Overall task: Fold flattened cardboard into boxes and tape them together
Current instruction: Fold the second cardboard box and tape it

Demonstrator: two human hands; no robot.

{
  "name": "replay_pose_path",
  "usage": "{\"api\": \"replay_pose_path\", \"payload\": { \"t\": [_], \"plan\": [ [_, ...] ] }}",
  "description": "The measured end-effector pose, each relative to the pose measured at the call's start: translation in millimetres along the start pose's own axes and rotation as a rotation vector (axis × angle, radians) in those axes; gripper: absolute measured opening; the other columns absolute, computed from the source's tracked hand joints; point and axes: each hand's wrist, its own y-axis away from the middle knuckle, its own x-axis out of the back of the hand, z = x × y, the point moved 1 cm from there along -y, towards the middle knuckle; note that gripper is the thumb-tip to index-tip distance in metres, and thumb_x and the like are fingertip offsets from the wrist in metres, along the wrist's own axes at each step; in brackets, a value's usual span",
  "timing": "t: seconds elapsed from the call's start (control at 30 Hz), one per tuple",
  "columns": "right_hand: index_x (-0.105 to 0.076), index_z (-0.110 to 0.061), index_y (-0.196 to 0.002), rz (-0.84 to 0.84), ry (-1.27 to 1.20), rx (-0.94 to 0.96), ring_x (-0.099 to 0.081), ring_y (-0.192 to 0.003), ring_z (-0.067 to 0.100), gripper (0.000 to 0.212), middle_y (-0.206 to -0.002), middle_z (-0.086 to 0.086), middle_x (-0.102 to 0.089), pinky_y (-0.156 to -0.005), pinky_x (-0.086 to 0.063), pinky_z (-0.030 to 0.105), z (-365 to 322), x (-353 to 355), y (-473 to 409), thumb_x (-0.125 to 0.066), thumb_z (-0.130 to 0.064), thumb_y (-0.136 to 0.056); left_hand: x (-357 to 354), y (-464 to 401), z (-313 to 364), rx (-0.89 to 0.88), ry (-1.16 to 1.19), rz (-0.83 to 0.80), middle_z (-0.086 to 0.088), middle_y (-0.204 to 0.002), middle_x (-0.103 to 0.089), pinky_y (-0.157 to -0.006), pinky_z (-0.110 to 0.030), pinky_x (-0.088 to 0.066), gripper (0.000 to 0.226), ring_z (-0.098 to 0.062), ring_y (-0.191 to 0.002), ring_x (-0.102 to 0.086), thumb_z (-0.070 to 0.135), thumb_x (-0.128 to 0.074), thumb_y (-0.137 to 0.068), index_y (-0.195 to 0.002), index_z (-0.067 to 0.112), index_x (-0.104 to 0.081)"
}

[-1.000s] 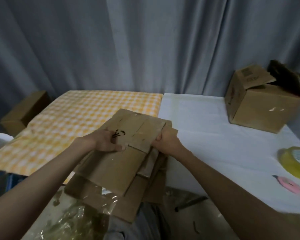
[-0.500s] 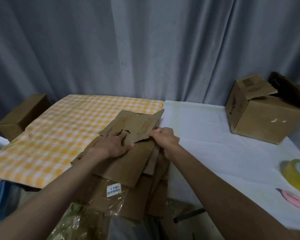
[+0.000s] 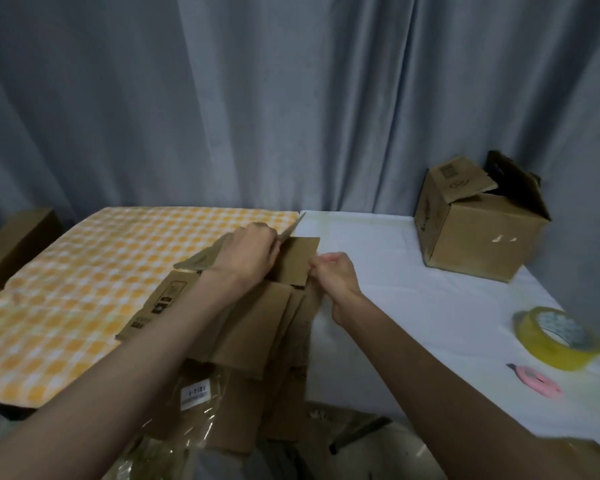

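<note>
A stack of flattened brown cardboard [image 3: 253, 341] lies across the gap between two tables and hangs over their near edges. The top flattened piece [image 3: 297, 259] is lifted at its far end. My left hand [image 3: 246, 254] grips that piece from the left, fingers curled round its raised edge. My right hand [image 3: 333, 271] pinches the piece's right edge. A roll of yellowish clear tape [image 3: 556, 337] lies on the white table at the right. A folded cardboard box [image 3: 478, 223] with loose top flaps stands at the back right.
An orange-and-white checked cloth [image 3: 94, 271] covers the left table and a white cloth [image 3: 413, 306] the right one. A pink cutter [image 3: 536, 384] lies near the tape. Another brown box [image 3: 14, 244] sits at the far left. Grey curtains hang behind.
Both hands have lifted the top cardboard piece's far end up off the stack; my left hand moved up and right along it. The view tilted upward.
</note>
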Motion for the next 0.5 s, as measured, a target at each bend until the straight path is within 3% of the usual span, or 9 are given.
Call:
{"api": "replay_pose_path", "payload": {
  "t": [0.1, 0.17, 0.23, 0.33, 0.4, 0.43, 0.5],
  "plan": [
    [-0.057, 0.000, -0.122, -0.054, 0.028, -0.149, -0.062, -0.098, 0.025, 0.046, -0.111, 0.014, -0.062, -0.071, -0.056, 0.033, 10, 12, -1, -0.067, -0.031, -0.090, 21, -10, 0, -0.006, 0.020, 0.145, -0.016, -0.088, -0.061, -0.066, -0.042, -0.043, 0.026, -0.041, -0.082, -0.059, 0.022, -0.046, -0.099, -0.077, 0.012, -0.054],
    [-0.058, 0.000, -0.123, -0.130, -0.014, -0.192, -0.061, -0.080, 0.021, 0.046, -0.094, 0.012, -0.063, -0.063, -0.052, 0.028, 7, 11, 6, -0.068, -0.030, -0.091, 37, -16, 5, -0.019, 0.036, 0.220, -0.017, -0.086, -0.062, -0.065, -0.041, -0.039, 0.026, -0.042, -0.083, -0.059, 0.022, -0.047, -0.098, -0.076, 0.010, -0.055],
    [-0.060, -0.005, -0.122, -0.195, -0.071, -0.203, -0.065, -0.075, 0.020, 0.040, -0.089, 0.008, -0.068, -0.058, -0.056, 0.028, 2, 5, 12, -0.067, -0.030, -0.092, 52, -22, 11, -0.039, 0.061, 0.271, -0.019, -0.089, -0.064, -0.069, -0.043, -0.041, 0.026, -0.043, -0.086, -0.059, 0.022, -0.047, -0.099, -0.081, 0.007, -0.060],
    [-0.053, -0.011, -0.129, -0.161, -0.217, -0.183, -0.069, -0.102, 0.029, 0.040, -0.110, 0.013, -0.071, -0.078, -0.059, 0.039, -11, 4, 14, -0.064, -0.017, -0.091, 78, -33, 19, -0.043, 0.091, 0.372, -0.022, -0.088, -0.064, -0.070, -0.044, -0.041, 0.027, -0.043, -0.086, -0.059, 0.021, -0.046, -0.100, -0.082, 0.007, -0.060],
    [-0.055, -0.008, -0.130, -0.110, -0.331, -0.158, -0.067, -0.106, 0.031, 0.042, -0.113, 0.016, -0.070, -0.085, -0.057, 0.037, -25, 13, 13, -0.061, -0.007, -0.089, 96, -42, 21, -0.025, 0.125, 0.452, -0.022, -0.090, -0.065, -0.072, -0.044, -0.042, 0.027, -0.042, -0.087, -0.059, 0.021, -0.046, -0.100, -0.085, 0.005, -0.063],
    [-0.058, -0.007, -0.127, -0.098, -0.372, -0.142, -0.068, -0.101, 0.029, 0.039, -0.111, 0.016, -0.071, -0.081, -0.058, 0.034, -33, 20, 14, -0.062, -0.004, -0.088, 104, -46, 22, -0.009, 0.149, 0.481, -0.021, -0.090, -0.066, -0.074, -0.044, -0.043, 0.028, -0.041, -0.087, -0.060, 0.021, -0.047, -0.099, -0.085, 0.004, -0.065],
    [-0.063, -0.006, -0.119, -0.065, -0.412, -0.098, -0.068, -0.087, 0.025, 0.030, -0.106, 0.015, -0.073, -0.060, -0.057, 0.025, -52, 36, 17, -0.063, -0.004, -0.090, 118, -55, 23, 0.046, 0.231, 0.512, -0.020, -0.084, -0.067, -0.077, -0.043, -0.045, 0.029, -0.039, -0.083, -0.061, 0.021, -0.048, -0.096, -0.082, 0.003, -0.065]
  ]
}}
